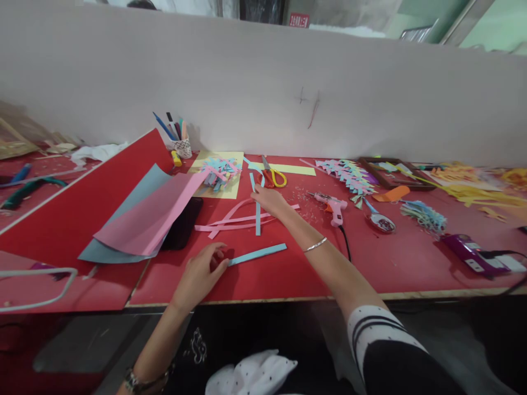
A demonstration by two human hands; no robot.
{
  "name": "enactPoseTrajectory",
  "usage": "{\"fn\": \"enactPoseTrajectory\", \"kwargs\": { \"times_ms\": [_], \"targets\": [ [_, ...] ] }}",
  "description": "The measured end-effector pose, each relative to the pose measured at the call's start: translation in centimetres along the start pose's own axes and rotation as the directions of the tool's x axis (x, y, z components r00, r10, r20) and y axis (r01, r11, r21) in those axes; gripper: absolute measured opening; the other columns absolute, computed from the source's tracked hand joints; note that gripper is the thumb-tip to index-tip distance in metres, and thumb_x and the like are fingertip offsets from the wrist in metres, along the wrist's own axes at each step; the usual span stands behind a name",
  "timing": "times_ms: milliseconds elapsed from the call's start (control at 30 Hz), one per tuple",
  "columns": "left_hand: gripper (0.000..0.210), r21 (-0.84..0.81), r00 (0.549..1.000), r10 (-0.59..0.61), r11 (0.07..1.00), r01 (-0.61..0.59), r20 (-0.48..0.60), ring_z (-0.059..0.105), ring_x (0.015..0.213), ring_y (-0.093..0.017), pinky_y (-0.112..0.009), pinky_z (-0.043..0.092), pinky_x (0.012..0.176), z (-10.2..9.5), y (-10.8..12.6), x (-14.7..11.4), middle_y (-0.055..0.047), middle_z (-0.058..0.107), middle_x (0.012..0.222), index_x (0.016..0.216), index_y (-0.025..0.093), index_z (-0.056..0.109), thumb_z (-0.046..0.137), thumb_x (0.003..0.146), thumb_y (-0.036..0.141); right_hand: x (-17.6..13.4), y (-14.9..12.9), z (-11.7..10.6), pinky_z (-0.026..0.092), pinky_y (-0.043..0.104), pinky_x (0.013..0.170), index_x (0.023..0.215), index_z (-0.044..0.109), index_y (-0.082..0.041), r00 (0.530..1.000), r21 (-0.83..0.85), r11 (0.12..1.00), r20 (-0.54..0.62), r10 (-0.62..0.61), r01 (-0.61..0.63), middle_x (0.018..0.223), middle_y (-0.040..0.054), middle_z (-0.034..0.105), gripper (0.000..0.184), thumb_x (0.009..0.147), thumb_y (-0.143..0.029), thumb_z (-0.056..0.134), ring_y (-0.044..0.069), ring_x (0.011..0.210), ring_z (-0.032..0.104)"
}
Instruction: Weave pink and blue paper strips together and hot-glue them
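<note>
A pale partition stood along the back of the red surface, the two broadest things in view. Next in size, a red board leaned at a slant on the left, with a blue sheet and a pink sheet of paper lying against it. A pale yellow sheet lay towards the back, carrying a heap of short paper pieces, and a plaited paper band lay farther right. The left hand rested near the front edge, its fingers curled and the thumb at the left end of a light-blue strip; whether they were clamped on it could not be told. The right hand reached deeper in, its fingertips at the upper part of a second blue strip; whether those fingers were together or apart could not be told either. A pink glue gun lay to the right of that hand, and scissors with a yellow handle loop lay just beyond it. Several pink strips crossed one another between the two hands, the second blue strip lying across them, while the first lay apart, nearer the front edge.
</note>
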State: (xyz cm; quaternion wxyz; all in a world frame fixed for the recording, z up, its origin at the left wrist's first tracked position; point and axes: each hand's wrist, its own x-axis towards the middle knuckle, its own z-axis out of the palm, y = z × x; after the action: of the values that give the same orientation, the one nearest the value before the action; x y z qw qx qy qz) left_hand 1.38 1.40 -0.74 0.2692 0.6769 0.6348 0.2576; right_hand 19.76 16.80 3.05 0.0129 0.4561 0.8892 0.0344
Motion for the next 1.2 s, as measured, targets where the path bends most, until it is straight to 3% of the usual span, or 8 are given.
{"fn": "enactPoseTrajectory", "kwargs": {
  "times_ms": [200,300,467,567,633,833,1033,1200],
  "targets": [
    [0.037,0.086,0.960,0.178,0.983,-0.162,-0.217,0.055,0.092,-0.023,-0.039,0.042,0.084,-0.5,0.6,1.3,-0.008,0.060,0.095,0.104,0.018,0.050,0.042,0.076,0.041,-1.8,1.4,-3.8,0.040,0.025,0.073,0.085,0.057,-0.013,0.952,0.303,0.947,-0.307,-0.007,0.105,0.091,0.0076,0.056,0.024,0.089,-0.017,0.033,0.014,0.084,0.054],
    [0.047,0.151,0.883,0.348,0.937,-0.315,-0.314,0.044,0.111,-0.025,-0.042,0.034,0.094,-1.3,2.5,2.5,-0.011,0.051,0.116,0.118,0.019,0.042,0.042,0.079,0.045,-3.8,0.8,-6.1,0.043,0.024,0.070,0.080,0.055,-0.015,0.886,0.598,0.750,-0.462,0.034,0.282,0.082,0.0036,0.056,0.026,0.090,-0.026,0.033,0.010,0.073,0.056],
    [0.060,0.167,0.795,0.457,0.888,-0.427,-0.398,0.034,0.121,-0.026,-0.045,0.021,0.101,-2.1,6.3,4.4,-0.012,0.043,0.127,0.127,0.019,0.033,0.048,0.076,0.048,-6.5,-1.0,-7.8,0.047,0.021,0.065,0.077,0.055,-0.016,0.909,0.870,0.326,-0.412,0.067,0.370,0.074,-0.0005,0.056,0.025,0.085,-0.035,0.042,0.006,0.061,0.058],
    [0.036,0.008,0.883,0.394,0.914,-0.406,-0.256,0.055,0.084,-0.020,-0.039,0.035,0.088,-2.0,7.2,5.0,-0.004,0.060,0.081,0.099,0.017,0.055,0.044,0.077,0.044,-7.3,-1.0,-7.1,0.048,0.021,0.065,0.076,0.055,-0.016,0.941,0.935,0.154,-0.332,0.063,0.320,0.064,-0.0026,0.056,0.019,0.081,-0.034,0.051,0.006,0.059,0.057],
    [0.030,-0.181,0.933,0.351,0.915,-0.361,-0.082,0.048,0.056,-0.013,-0.029,0.041,0.064,-1.8,7.0,5.1,0.003,0.048,0.054,0.074,0.017,0.056,0.040,0.077,0.043,-7.9,-0.7,-6.2,0.048,0.020,0.064,0.075,0.056,-0.016,0.958,0.959,0.016,-0.285,0.034,0.284,0.066,-0.0023,0.057,0.017,0.077,-0.033,0.056,0.005,0.059,0.056],
    [0.028,-0.547,0.902,0.372,0.813,-0.201,0.221,0.031,0.047,-0.008,-0.021,0.027,0.045,-1.4,5.3,4.8,0.005,0.040,0.054,0.068,0.017,0.052,0.049,0.067,0.045,-9.9,-0.1,-3.6,0.047,0.018,0.072,0.072,0.058,-0.018,0.957,0.897,-0.367,-0.286,-0.059,0.245,0.095,0.0020,0.059,0.017,0.065,-0.028,0.070,0.003,0.070,0.057],
    [0.034,-0.586,0.896,0.310,0.807,-0.072,0.317,0.021,0.042,-0.007,-0.021,0.021,0.042,-1.7,4.0,4.6,0.008,0.027,0.046,0.058,0.019,0.045,0.046,0.068,0.051,-10.4,0.3,-2.4,0.042,0.018,0.050,0.060,0.055,-0.017,0.963,0.905,-0.337,-0.269,0.017,0.259,0.062,-0.0022,0.056,0.031,0.066,-0.046,0.065,0.004,0.049,0.049],
    [0.033,-0.440,0.912,0.253,0.894,-0.091,0.324,0.026,0.043,-0.007,-0.020,0.027,0.042,-2.3,4.2,4.5,0.007,0.031,0.048,0.057,0.019,0.046,0.045,0.068,0.050,-10.4,0.3,-2.3,0.030,0.019,0.044,0.055,0.052,-0.016,0.982,0.985,0.046,-0.172,0.076,0.168,0.049,-0.0056,0.044,0.035,0.069,-0.047,0.059,0.005,0.044,0.037]
  ]
}}
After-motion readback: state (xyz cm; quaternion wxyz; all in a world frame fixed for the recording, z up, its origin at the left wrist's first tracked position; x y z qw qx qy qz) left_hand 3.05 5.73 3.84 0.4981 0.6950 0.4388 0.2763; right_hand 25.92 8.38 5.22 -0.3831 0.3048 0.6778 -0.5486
